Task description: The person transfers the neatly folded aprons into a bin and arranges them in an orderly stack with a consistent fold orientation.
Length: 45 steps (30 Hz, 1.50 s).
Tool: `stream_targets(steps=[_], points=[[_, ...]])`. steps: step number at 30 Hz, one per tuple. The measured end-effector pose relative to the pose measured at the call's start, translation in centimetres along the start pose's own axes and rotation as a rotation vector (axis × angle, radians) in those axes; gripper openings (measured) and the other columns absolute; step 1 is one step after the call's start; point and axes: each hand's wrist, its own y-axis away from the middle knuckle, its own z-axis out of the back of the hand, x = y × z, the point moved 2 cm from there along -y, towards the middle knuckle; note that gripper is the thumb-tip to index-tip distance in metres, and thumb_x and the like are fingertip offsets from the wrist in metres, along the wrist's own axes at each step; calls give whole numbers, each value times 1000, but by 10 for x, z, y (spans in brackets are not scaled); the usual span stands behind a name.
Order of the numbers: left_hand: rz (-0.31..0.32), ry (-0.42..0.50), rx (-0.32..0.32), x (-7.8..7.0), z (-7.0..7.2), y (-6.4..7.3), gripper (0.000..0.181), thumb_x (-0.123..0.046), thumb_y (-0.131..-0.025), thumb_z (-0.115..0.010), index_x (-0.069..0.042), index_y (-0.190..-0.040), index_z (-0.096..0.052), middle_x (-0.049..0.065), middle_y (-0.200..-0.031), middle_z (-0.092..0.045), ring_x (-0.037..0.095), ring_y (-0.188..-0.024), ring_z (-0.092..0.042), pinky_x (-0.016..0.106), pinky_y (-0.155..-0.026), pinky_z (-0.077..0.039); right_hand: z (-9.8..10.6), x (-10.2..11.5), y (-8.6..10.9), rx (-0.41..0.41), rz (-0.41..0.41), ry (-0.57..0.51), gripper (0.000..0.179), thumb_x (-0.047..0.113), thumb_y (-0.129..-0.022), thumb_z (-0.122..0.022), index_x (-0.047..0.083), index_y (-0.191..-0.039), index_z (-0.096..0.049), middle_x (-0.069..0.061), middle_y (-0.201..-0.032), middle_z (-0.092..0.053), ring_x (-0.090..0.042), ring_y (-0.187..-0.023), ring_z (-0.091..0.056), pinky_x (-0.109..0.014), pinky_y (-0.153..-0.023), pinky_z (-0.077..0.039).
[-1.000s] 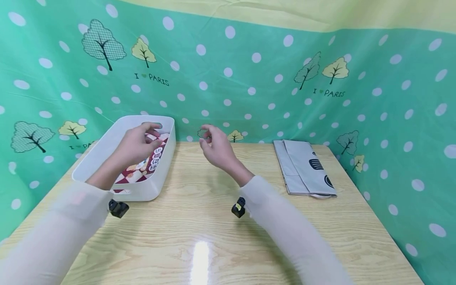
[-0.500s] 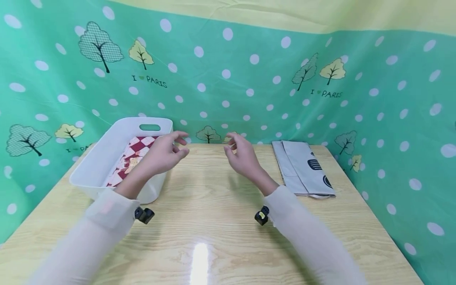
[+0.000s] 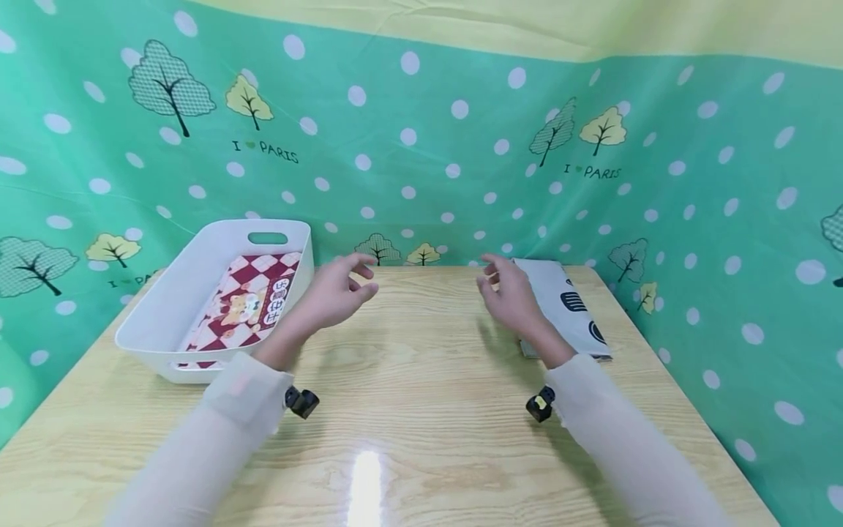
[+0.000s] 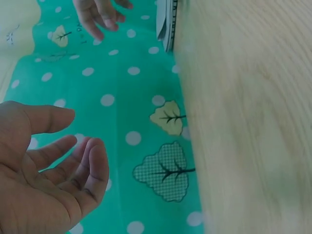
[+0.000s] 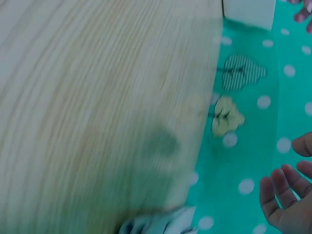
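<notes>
My left hand (image 3: 329, 294) is raised above the table just right of a white plastic basket (image 3: 153, 307), fingers loosely bent and holding nothing. Inside the basket lies a flat red-and-white checkered item (image 3: 240, 300) with a cartoon animal and white lettering. On the other side my right hand (image 3: 516, 298) hovers with relaxed, bent fingers, also holding nothing. It overlaps the left part of a folded light-grey sheet (image 3: 560, 300) with black prints. In the left wrist view, the left palm (image 4: 44, 190) shows bare, thumb apart from the fingers. The right hand's fingers (image 5: 280, 187) are likewise parted in the right wrist view.
The wooden table (image 3: 421, 388) reaches back to a green polka-dot curtain (image 3: 408, 161) with printed trees, which also hangs along both sides. A small black camera (image 3: 301, 402) sits on the left wrist, another camera (image 3: 541, 404) on the right.
Both hands have moved right, the left from over the basket to beside it, the right toward the folded grey sheet. The view has turned slightly right. Basket and sheet stay in place.
</notes>
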Motion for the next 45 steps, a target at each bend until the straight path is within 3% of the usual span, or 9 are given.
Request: stream_targets(steps=[7, 14, 22, 27, 34, 39, 45], points=[[43, 59, 14, 3, -15, -9, 46, -19, -102, -63, -7, -145, -52, 17, -131, -62, 34, -108, -65, 42, -82, -58, 24, -42, 6, 11, -157, -10, 45, 15, -105, -56, -2, -146, -49, -20, -118, -61, -36, -109, -61, -47, -86, -55], [120, 171, 45, 11, -31, -21, 44, -19, -102, -63, -8, -144, -53, 13, -128, -62, 31, -108, -66, 39, -83, -57, 44, -84, 5, 19, -364, -84, 45, 18, -106, -52, 0, -147, -48, -22, -127, -59, -38, -114, -58, -44, -86, -52], [155, 220, 104, 14, -50, -33, 45, -19, -103, -62, -7, -145, -52, 14, -129, -59, 39, -114, -63, 44, -87, -58, 61, -119, 11, 69, -478, -60, 50, 20, -109, -44, -4, -152, -40, -30, -144, -49, -45, -127, -52, -53, -96, -51], [150, 215, 99, 16, -56, -35, 44, -17, -102, -62, -7, -144, -53, 14, -127, -59, 37, -110, -63, 41, -83, -58, 72, -140, 16, 111, -409, 65, 50, 11, -105, -51, -10, -149, -42, -33, -136, -52, -47, -123, -53, -56, -96, -50], [140, 203, 106, 18, -60, -35, 41, -17, -102, -62, -6, -142, -54, 14, -126, -60, 37, -108, -64, 36, -80, -57, 78, -161, 23, 259, -287, 272, 48, 11, -101, -63, -12, -140, -51, -38, -138, -50, -54, -130, -46, -64, -108, -39], [144, 180, 107, 20, -62, -35, 40, -19, -102, -63, -7, -140, -55, 12, -124, -61, 29, -103, -64, 36, -80, -56, 75, -165, 25, 349, -232, 299, 49, 21, -101, -67, -10, -138, -56, -37, -141, -49, -55, -134, -41, -66, -111, -33], [157, 170, 120, 22, -67, -34, 41, -19, -102, -64, -7, -139, -56, 12, -124, -62, 27, -102, -63, 34, -79, -55, 67, -160, 28, 429, -207, 323, 59, 34, -103, -63, -4, -146, -51, -38, -150, -36, -57, -133, -32, -70, -109, -31]])
